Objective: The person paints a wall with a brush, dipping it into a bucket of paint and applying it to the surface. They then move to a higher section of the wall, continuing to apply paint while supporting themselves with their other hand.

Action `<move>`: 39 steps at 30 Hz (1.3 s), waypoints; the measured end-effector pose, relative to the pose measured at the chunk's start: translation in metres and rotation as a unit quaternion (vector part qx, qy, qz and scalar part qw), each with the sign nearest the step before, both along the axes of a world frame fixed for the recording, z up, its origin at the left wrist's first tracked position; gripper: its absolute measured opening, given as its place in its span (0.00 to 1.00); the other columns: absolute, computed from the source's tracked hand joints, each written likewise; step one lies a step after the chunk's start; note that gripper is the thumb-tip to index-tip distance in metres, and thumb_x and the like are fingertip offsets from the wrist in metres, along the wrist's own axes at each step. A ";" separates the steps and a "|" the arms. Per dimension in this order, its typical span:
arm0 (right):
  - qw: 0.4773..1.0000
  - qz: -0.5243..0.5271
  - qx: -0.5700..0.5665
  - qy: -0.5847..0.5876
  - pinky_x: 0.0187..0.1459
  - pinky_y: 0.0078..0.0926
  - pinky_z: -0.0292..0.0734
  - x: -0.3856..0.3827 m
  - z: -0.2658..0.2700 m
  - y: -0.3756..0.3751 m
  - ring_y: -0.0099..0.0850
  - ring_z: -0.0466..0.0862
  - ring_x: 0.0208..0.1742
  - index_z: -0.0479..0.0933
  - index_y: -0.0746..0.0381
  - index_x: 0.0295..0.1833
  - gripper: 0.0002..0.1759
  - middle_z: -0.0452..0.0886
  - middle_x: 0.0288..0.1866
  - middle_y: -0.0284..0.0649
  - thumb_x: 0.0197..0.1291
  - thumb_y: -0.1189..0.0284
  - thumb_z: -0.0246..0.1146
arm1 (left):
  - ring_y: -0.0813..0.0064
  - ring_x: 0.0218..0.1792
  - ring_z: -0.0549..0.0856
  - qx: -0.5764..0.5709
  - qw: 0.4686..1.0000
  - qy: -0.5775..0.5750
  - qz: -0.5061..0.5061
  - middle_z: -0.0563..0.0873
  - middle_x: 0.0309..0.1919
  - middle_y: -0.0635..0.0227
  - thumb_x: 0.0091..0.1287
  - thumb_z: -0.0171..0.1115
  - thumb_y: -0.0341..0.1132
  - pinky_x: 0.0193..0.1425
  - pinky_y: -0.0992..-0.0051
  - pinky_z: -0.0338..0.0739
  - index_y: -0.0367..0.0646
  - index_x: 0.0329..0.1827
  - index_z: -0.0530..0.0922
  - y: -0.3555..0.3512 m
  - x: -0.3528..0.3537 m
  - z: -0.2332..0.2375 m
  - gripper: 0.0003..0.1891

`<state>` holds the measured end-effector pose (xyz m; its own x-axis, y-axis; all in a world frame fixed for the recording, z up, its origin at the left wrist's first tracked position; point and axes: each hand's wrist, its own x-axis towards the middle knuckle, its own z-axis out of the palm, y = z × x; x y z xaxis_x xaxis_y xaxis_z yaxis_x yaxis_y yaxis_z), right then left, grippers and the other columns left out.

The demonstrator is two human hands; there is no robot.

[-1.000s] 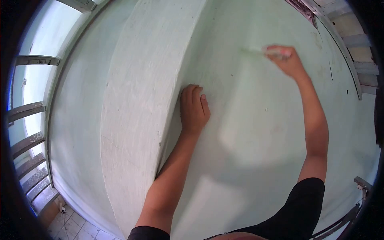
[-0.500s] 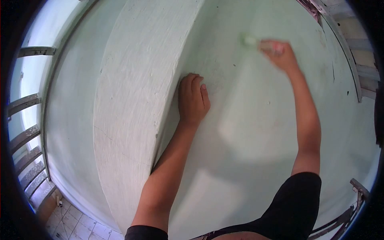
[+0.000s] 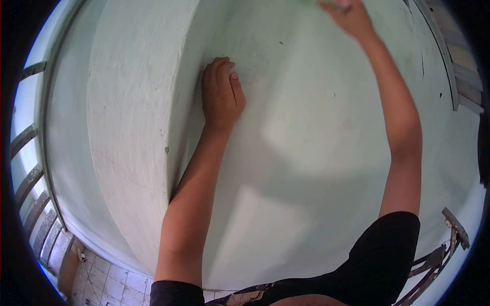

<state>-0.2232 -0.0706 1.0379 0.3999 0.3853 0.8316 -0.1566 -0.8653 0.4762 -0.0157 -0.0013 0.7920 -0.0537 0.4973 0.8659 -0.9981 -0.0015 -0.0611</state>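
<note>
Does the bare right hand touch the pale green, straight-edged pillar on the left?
Apart. The head view shows a broad stretch of pale wall between the right hand, near the top edge, and the pillar.

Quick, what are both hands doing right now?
Left hand: open against the wall, nothing visible in it.
Right hand: closed on a blurred item, cut off by the picture's top edge.

Bright left edge; soft shadows (image 3: 306, 186) across pale wall (image 3: 311, 127); fisheye curvature, black corners; right hand (image 3: 353, 19) blurred.
</note>
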 end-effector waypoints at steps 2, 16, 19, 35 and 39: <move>0.993 0.020 -0.070 0.093 0.49 0.22 0.75 -0.003 -0.062 -0.025 0.26 0.83 0.44 0.81 0.62 0.45 0.11 0.84 0.44 0.42 0.54 0.75 0.65 | 0.52 0.48 0.75 -0.003 1.000 0.000 -0.009 0.77 0.45 0.51 0.63 0.49 0.27 0.54 0.59 0.69 0.34 0.45 0.71 -0.002 0.003 -0.001 0.09; 0.998 -0.029 0.055 0.018 0.44 0.24 0.76 -0.013 -0.012 0.003 0.26 0.82 0.39 0.80 0.64 0.42 0.11 0.84 0.39 0.39 0.56 0.69 0.64 | 0.52 0.47 0.75 -0.007 0.999 0.010 -0.039 0.76 0.45 0.51 0.67 0.46 0.29 0.53 0.60 0.69 0.33 0.48 0.70 0.003 0.000 -0.006 0.11; 0.995 -0.084 -0.016 -0.052 0.42 0.25 0.76 -0.018 -0.004 0.035 0.28 0.83 0.36 0.79 0.66 0.44 0.11 0.84 0.38 0.40 0.60 0.69 0.61 | 0.52 0.48 0.75 0.002 0.999 0.006 -0.031 0.77 0.46 0.51 0.69 0.43 0.31 0.56 0.61 0.67 0.33 0.49 0.70 0.004 0.002 -0.006 0.13; 0.929 0.066 0.188 0.313 0.41 0.22 0.76 -0.024 -0.133 -0.006 0.23 0.81 0.35 0.80 0.60 0.40 0.10 0.84 0.33 0.35 0.53 0.69 0.67 | 0.52 0.47 0.75 -0.008 0.998 0.018 -0.053 0.76 0.45 0.51 0.68 0.45 0.30 0.54 0.61 0.68 0.33 0.48 0.70 0.001 0.000 -0.008 0.11; 0.991 -0.015 0.037 0.126 0.40 0.24 0.75 0.002 0.002 -0.042 0.22 0.80 0.35 0.79 0.61 0.43 0.12 0.83 0.34 0.37 0.57 0.65 0.63 | 0.52 0.48 0.75 -0.007 0.998 0.010 -0.055 0.75 0.46 0.51 0.66 0.46 0.29 0.54 0.60 0.68 0.33 0.47 0.70 0.001 0.002 -0.008 0.11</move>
<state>-0.2212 -0.1130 1.0401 0.6092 0.3114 0.7293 -0.0674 -0.8960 0.4389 -0.0140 0.0002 0.7836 0.0191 0.5117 0.8590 -0.9933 0.1078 -0.0421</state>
